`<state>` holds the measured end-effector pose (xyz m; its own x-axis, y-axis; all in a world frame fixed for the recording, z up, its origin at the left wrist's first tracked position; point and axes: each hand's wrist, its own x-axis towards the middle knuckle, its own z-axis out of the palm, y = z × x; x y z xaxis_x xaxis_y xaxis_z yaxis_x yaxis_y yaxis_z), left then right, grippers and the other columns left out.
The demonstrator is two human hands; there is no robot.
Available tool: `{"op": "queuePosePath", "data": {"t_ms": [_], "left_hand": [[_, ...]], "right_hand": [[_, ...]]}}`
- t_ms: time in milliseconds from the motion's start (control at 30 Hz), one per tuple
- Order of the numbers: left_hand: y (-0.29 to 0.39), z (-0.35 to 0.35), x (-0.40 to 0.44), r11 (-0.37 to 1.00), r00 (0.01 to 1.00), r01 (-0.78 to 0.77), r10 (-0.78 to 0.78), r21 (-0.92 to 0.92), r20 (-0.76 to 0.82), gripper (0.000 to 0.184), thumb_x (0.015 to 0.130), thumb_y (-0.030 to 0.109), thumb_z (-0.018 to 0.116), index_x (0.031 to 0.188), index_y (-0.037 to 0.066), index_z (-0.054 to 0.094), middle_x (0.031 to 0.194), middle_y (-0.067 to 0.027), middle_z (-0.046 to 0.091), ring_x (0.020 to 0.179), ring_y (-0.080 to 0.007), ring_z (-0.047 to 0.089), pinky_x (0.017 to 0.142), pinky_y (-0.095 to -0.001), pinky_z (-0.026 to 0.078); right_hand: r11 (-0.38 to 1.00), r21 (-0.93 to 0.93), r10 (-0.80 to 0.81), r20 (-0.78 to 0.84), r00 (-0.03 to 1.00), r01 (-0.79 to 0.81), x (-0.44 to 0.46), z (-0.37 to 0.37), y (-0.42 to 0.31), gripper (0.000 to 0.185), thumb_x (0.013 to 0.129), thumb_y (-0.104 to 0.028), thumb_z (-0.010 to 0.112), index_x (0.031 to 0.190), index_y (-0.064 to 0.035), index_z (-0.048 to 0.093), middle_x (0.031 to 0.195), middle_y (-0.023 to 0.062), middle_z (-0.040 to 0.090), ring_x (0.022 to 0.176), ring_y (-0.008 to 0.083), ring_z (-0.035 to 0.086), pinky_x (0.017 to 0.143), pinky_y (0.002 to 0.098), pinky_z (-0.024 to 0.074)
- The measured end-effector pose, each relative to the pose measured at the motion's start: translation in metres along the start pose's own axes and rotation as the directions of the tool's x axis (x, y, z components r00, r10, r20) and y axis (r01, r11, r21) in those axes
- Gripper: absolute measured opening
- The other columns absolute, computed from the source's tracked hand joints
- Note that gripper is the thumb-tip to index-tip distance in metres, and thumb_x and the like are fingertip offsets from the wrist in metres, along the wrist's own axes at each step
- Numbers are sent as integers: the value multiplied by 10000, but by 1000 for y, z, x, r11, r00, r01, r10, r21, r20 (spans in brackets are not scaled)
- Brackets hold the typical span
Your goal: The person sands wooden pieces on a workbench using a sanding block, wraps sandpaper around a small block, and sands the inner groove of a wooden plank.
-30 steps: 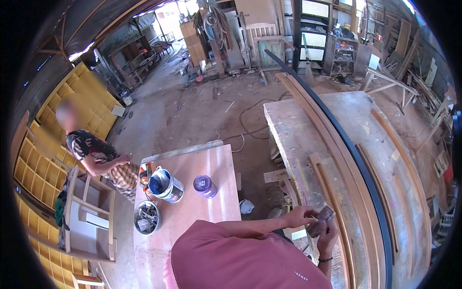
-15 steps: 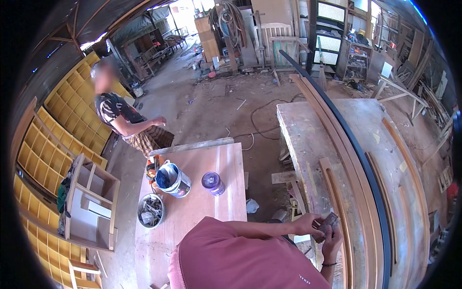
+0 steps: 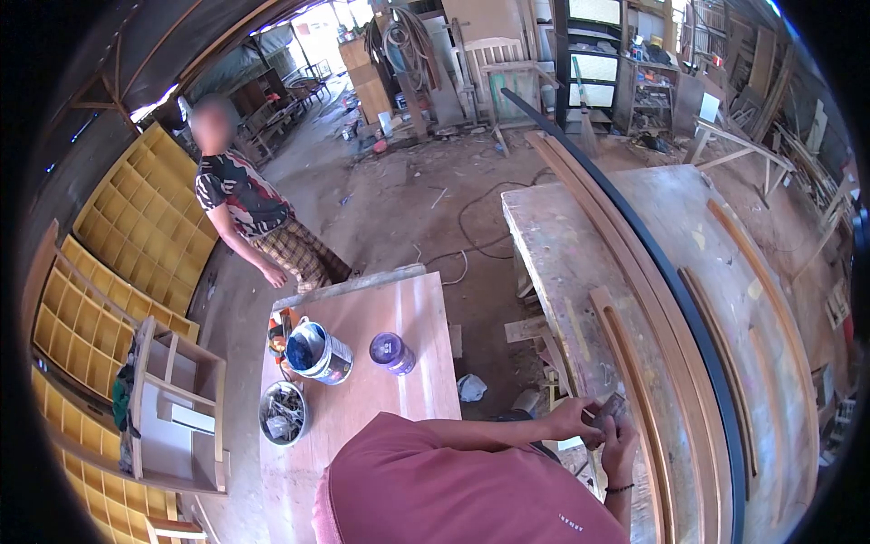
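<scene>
Both of my hands meet over the near left edge of the worn table [image 3: 580, 272]. Between them is a small greyish-brown piece [image 3: 613, 407], too small to identify. My left hand [image 3: 575, 420] has its fingers closed on the piece's left side. From below and to the right, my right hand [image 3: 620, 440] pinches the same piece, a dark bracelet on its wrist. Just right of my hands lies a grooved wooden strip [image 3: 632, 390]. Long wooden strips [image 3: 648, 299] and a long black strip [image 3: 671, 276] run along the table beyond it.
A pinkish board [image 3: 362, 308] holds a paint bucket [image 3: 319, 354], a purple-lidded can [image 3: 392, 354] and a bowl of metal bits [image 3: 284, 413]. Another person [image 3: 254, 204] stands behind it. Yellow shelving [image 3: 149, 208] and a wooden cabinet frame [image 3: 181, 408] are at the left.
The other person has moved right, turned and lowered an arm. My hands still hold the small piece, whose angle has changed. The camera view has shifted slightly.
</scene>
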<state>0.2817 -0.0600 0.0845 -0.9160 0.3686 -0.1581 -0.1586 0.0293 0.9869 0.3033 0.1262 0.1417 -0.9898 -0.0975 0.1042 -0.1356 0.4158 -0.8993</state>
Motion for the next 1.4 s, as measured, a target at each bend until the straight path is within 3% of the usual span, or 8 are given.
{"op": "queuePosePath", "data": {"t_ms": [100, 433, 533, 833, 933, 1100, 1300, 1400], "left_hand": [[1, 0, 4, 999, 1000, 18, -18, 34, -16, 676, 801, 196, 936, 1355, -56, 642, 1226, -174, 756, 1040, -223, 780, 902, -350, 625], [12, -1, 20, 1000, 999, 21, -21, 22, 35, 665, 803, 157, 937, 1372, -25, 645, 1212, -155, 767, 1026, -225, 785, 904, -365, 629], [5, 0, 27, 999, 997, 33, -32, -7, 77, 652, 832, 127, 932, 1392, -22, 635, 1283, -139, 746, 1057, -208, 768, 930, -368, 617], [-1, -1, 35, 999, 998, 31, -30, -19, 52, 671, 819, 157, 920, 1388, -28, 616, 1260, -164, 748, 1073, -240, 770, 950, -385, 626], [8, -4, 37, 1000, 998, 21, -21, -6, 67, 699, 820, 169, 929, 1393, -31, 583, 1277, -155, 720, 1111, -226, 744, 960, -386, 617], [7, -5, 45, 994, 997, 49, -43, -95, 66, 741, 843, 151, 942, 1441, -2, 533, 1266, -104, 682, 1117, -191, 710, 989, -377, 581], [3, -8, 53, 985, 997, 22, -9, -173, 74, 778, 815, 166, 959, 1455, 10, 546, 1265, -92, 665, 1096, -171, 683, 962, -359, 570], [-7, -14, 53, 979, 996, -11, 28, -202, 82, 800, 795, 182, 966, 1461, 11, 558, 1268, -87, 653, 1049, -157, 676, 927, -355, 568]], "right_hand": [[998, -56, 9, 33, 999, -7, 2, -4, 4, 231, 1056, -175, 658, 969, 36, 691, 814, 232, 684, 710, 344, 670, 670, 447, 510], [997, -74, -26, 16, 1000, 27, 1, -9, 16, 227, 1048, -153, 674, 922, 17, 593, 789, 192, 663, 703, 341, 646, 659, 438, 501], [996, 92, 13, -31, 999, -10, 4, -10, 7, 208, 1034, -134, 698, 966, 4, 558, 780, 187, 651, 693, 338, 638, 650, 447, 500], [996, -76, -33, 22, 999, 35, 11, -15, 14, 213, 1030, -156, 714, 1048, -10, 560, 794, 152, 594, 707, 277, 596, 657, 440, 467], [997, -35, -75, 9, 997, 75, 13, -12, 20, 163, 1051, -115, 681, 1075, -20, 551, 792, 132, 607, 708, 231, 615, 645, 400, 484], [941, 337, -14, 16, 1000, 7, 15, -6, 26, 136, 1094, -38, 591, 1205, -45, 512, 835, 53, 638, 746, 113, 638, 625, 297, 505], [928, 367, 26, -256, 966, 72, 22, 3, 38, 275, 1087, 5, 565, 1328, -49, 445, 916, 55, 649, 847, 117, 648, 725, 289, 516], [926, 369, 4, -206, 979, 74, 33, -6, 47, 330, 1080, -45, 606, 1387, -30, 486, 1028, 94, 708, 959, 152, 679, 839, 318, 541]]}}
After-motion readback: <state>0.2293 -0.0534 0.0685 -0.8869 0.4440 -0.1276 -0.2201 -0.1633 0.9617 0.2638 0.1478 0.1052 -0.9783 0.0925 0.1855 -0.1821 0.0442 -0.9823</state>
